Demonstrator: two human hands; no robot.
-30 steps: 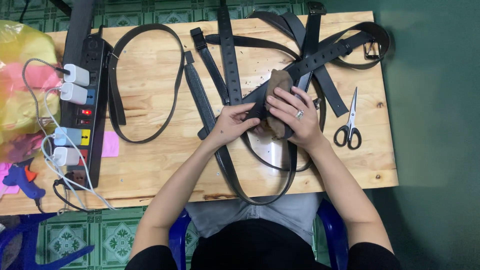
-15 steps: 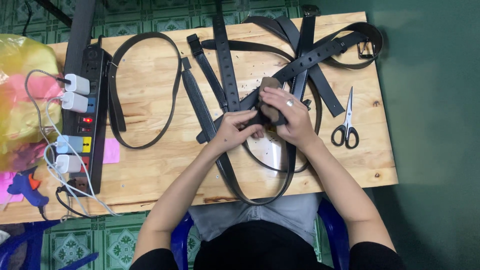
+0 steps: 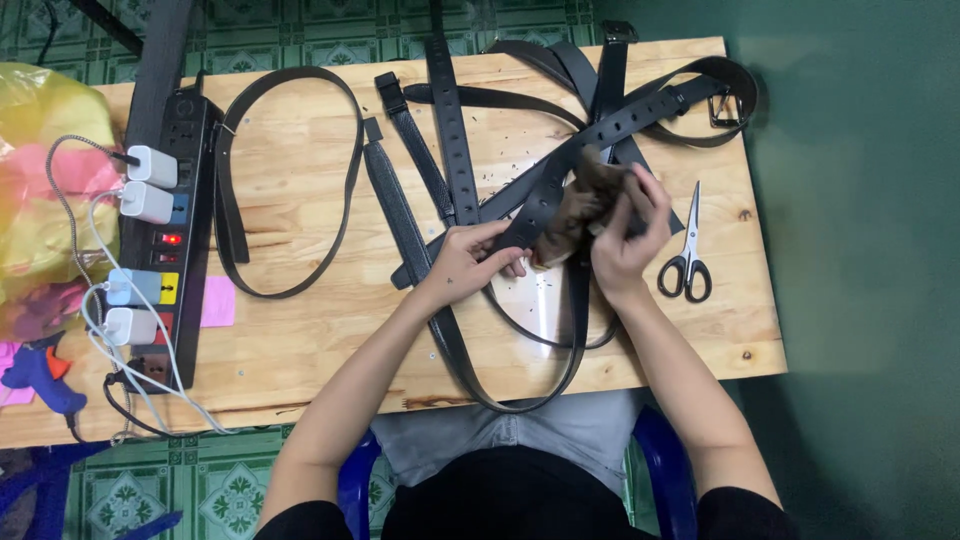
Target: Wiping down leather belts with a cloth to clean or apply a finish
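Head view: right hand (image 3: 625,240) fingers gripping brown cloth (image 3: 578,205), shifted rightward; left hand (image 3: 470,262) pinching belt (image 3: 545,195).

Hands rubbing a belt on a wooden table

The left hand (image 3: 468,262) pins the black belt (image 3: 548,190) while the right hand (image 3: 625,235) presses a brown cloth (image 3: 572,208) on it.

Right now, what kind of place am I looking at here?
Probably a small home or informal leather-goods workbench, not a factory: a plain wooden table on tiled floor, many black belts spread across it, scissors, and a power strip crowded with chargers. The left hand and right hand work a belt with a brown cloth.
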